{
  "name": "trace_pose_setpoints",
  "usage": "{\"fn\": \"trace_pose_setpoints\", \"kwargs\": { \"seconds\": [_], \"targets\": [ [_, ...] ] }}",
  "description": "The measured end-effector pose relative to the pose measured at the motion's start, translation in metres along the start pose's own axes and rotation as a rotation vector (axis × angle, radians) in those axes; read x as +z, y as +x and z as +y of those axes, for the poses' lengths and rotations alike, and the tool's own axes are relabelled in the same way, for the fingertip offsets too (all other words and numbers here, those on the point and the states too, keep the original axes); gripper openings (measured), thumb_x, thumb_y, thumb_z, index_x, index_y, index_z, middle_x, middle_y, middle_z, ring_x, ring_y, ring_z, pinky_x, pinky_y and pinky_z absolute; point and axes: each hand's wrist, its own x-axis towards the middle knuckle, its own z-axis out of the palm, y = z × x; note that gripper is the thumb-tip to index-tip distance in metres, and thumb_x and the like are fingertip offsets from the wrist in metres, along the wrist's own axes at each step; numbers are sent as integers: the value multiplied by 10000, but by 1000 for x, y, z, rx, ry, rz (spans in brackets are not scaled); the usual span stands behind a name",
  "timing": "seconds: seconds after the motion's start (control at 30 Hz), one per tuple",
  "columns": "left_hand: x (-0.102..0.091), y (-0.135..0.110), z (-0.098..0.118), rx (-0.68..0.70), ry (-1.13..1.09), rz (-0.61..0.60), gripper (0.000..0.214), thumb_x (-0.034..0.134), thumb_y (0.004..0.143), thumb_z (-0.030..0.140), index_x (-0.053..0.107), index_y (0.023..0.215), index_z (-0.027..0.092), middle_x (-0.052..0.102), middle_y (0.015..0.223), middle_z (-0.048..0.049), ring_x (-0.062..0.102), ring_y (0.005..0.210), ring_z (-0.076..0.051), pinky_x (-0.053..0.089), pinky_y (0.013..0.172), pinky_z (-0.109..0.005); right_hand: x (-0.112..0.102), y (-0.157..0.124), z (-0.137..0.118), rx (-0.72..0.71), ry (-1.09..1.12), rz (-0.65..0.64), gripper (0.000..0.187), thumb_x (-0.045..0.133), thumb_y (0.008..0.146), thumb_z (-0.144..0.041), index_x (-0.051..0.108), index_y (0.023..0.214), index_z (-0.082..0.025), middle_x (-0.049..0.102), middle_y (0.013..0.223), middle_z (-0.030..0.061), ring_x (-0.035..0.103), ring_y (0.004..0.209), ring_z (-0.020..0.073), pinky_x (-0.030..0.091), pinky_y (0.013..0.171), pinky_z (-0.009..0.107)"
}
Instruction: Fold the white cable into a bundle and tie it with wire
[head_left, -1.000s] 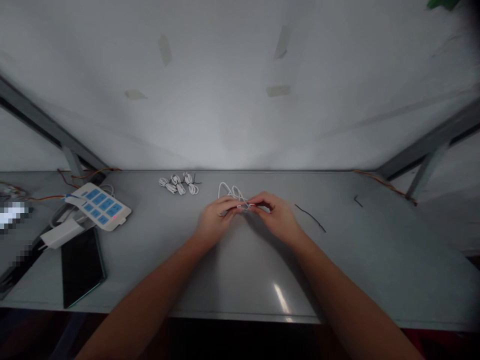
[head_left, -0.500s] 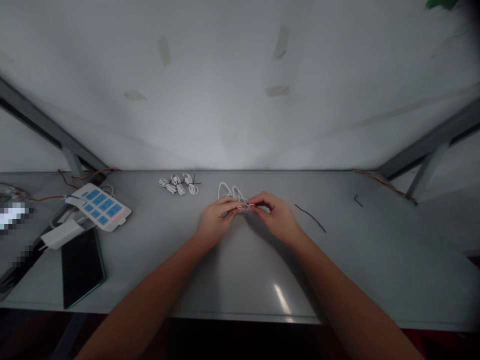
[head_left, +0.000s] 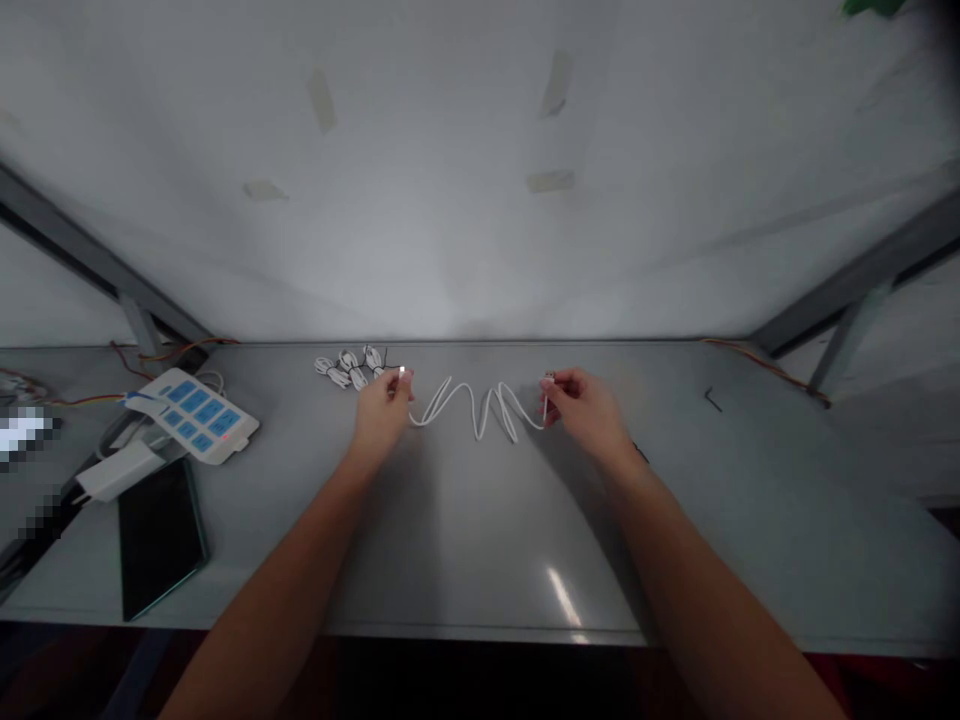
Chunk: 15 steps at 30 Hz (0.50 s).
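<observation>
The left hand [head_left: 384, 408] is closed in a pinch on one end of a white cable [head_left: 478, 425], with a small shiny plug [head_left: 402, 371] showing at the fingertips. The right hand [head_left: 586, 410] is pinched the same way on the other end, where a second plug [head_left: 548, 380] stands up from the fingers. The cable's long axis runs side to side across the counter [head_left: 750, 470], from hand to hand, and it hangs slack in a zigzag of narrow bends. Its middle lies about halfway between the hands, so neither hand is clearly nearer to it; whether the bends touch the counter is hard to tell. Just beyond the left hand sit several coiled white cables [head_left: 349, 365] with black ties. A short black wire [head_left: 641, 453] lies partly hidden beside the right wrist. Well off to the left are a power strip [head_left: 191, 415] with blue switches, a white charger [head_left: 120, 470] and a dark tablet [head_left: 159, 540].
</observation>
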Motion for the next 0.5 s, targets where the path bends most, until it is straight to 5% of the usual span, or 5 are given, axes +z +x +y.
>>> {"fn": "trace_pose_setpoints", "kwargs": {
  "seconds": [0.17,0.37,0.5],
  "targets": [
    [7,-7,-1,80,423,-145,313,499,964,331,604,701,199,602,623,-36,542,597,-182,317,567,-273,9,-1,14,129,59,-147,238,792,716,-253,574,805,-227,676,594,-15,629,424,167,509,428,286],
    [38,-37,19,96,517,-307,321,425,1024,335,633,823,196,681,761,-100,625,688,-234,400,636,-325,37,-24,15,177,179,-364,385,771,682,-164,572,1002,-240,718,625,-27,673,449,205,537,469,305],
    [53,-52,24,217,475,-330,265,445,1010,260,609,811,201,683,876,-133,653,858,-274,456,768,-375,48,-32,11,145,169,-519,231,709,750,-180,619,958,-228,731,672,-8,698,533,197,565,535,313]
  ]
}}
